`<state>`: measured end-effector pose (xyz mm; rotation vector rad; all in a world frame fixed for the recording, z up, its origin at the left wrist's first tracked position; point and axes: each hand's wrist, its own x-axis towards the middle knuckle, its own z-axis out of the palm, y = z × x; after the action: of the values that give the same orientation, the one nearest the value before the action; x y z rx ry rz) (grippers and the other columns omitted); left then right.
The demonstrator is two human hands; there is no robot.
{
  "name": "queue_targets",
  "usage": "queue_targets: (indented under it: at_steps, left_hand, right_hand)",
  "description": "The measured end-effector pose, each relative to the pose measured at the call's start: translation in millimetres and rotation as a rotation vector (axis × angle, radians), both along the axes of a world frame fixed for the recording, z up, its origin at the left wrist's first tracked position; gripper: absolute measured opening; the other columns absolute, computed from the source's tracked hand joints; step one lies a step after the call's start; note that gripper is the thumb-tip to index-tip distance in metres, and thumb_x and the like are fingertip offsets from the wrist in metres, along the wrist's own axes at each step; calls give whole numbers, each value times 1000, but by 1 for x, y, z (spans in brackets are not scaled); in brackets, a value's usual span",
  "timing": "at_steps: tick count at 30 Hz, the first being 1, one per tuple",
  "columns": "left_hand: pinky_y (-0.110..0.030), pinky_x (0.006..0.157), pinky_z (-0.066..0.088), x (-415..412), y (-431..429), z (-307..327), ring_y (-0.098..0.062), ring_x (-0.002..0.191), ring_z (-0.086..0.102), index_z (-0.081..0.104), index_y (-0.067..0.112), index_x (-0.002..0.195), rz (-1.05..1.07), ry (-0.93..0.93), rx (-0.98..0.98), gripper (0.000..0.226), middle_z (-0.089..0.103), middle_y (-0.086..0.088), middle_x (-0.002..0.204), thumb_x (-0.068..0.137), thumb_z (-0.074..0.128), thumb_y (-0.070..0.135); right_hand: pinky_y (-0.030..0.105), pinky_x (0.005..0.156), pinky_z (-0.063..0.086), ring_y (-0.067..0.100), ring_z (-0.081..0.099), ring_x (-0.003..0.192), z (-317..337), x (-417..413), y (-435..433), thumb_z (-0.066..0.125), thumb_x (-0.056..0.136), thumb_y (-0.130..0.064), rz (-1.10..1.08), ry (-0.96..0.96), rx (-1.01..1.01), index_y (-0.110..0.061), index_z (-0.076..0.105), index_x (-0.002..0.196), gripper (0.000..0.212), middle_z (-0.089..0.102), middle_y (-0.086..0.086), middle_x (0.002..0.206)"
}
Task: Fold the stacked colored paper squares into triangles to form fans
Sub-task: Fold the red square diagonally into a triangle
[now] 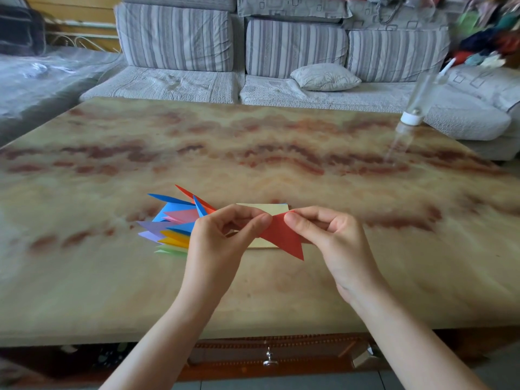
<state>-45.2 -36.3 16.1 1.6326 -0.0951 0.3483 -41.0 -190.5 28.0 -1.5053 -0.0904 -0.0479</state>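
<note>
A red paper (282,236), folded into a triangle, is held just above the table between both hands. My left hand (222,240) pinches its left part and my right hand (329,235) pinches its top right edge. Under it lies a stack of flat paper squares (267,209) with a pale yellow sheet on top. To the left, a pile of folded triangles (174,220) in blue, pink, purple, yellow, green and red fans out, partly hidden by my left hand.
The marbled table (253,153) stretches wide around the papers. A clear bottle with a white cap (416,108) stands at its far right edge. A striped sofa (281,52) with a cushion runs behind the table. A drawer knob (270,358) shows below the near edge.
</note>
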Motion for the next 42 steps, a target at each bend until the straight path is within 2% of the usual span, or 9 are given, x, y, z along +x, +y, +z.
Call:
queue_targets:
  at_steps: [7,13,15,19,21,25,30,34,42]
  left_hand:
    - [-10,64,45,-1,-2,-3,4,61,61,71,18,74,24,-6,11,7,70,12,63,78,73,13]
    - [-9,63,45,0,-1,-5,3,62,63,70,20,73,54,0,-19,10,71,10,65,78,72,12]
    - [-11,65,47,0,-1,-5,1,64,64,70,21,73,45,13,-24,10,72,9,66,78,72,13]
    - [-20,70,51,2,2,-5,-6,69,66,70,21,73,-6,97,6,9,72,5,69,80,71,16]
    - [-16,68,48,4,6,-3,-7,70,64,70,19,74,-54,146,37,8,72,2,70,82,69,16]
    - [-11,68,48,-1,5,2,-6,79,66,71,23,83,-100,99,104,3,72,0,81,83,68,22]
    - [-14,66,49,-1,-1,2,-11,71,66,73,25,75,-79,-11,223,5,70,5,73,74,76,20]
    - [-17,65,50,-1,0,1,-14,68,68,72,19,70,-64,26,150,8,71,-2,70,75,76,15]
    - [-8,61,42,-5,-4,0,-1,61,60,67,25,65,80,22,193,17,69,11,64,77,74,16]
  right_hand:
    - [17,69,51,12,68,69,0,1,-2,69,81,-10,23,-46,-41,-11,76,79,8,75,8,74]
    - [18,72,54,15,70,72,-2,2,-4,73,75,-16,59,51,-66,-8,75,86,13,75,9,78]
    - [20,72,53,15,69,70,-3,3,-5,72,79,-11,53,38,-91,-9,75,82,5,75,11,77]
    - [17,70,52,14,69,69,-4,4,-7,71,80,-8,60,21,-123,-8,75,80,4,75,10,76]
    - [17,70,52,14,70,70,-4,4,-7,71,80,-7,65,23,-136,-7,75,81,4,75,9,75]
    - [17,70,52,16,72,72,-4,3,-7,72,79,-8,70,19,-163,-7,76,82,5,75,7,75]
    - [18,69,53,17,73,76,-4,-3,0,73,79,-14,125,-9,-205,-8,77,83,8,76,5,77]
    - [18,68,52,17,72,75,-4,-4,0,73,79,-14,145,-1,-203,-8,77,82,8,75,6,76]
    - [27,77,53,20,71,79,-4,1,-2,72,81,-19,208,51,-294,-8,77,84,12,75,6,79]
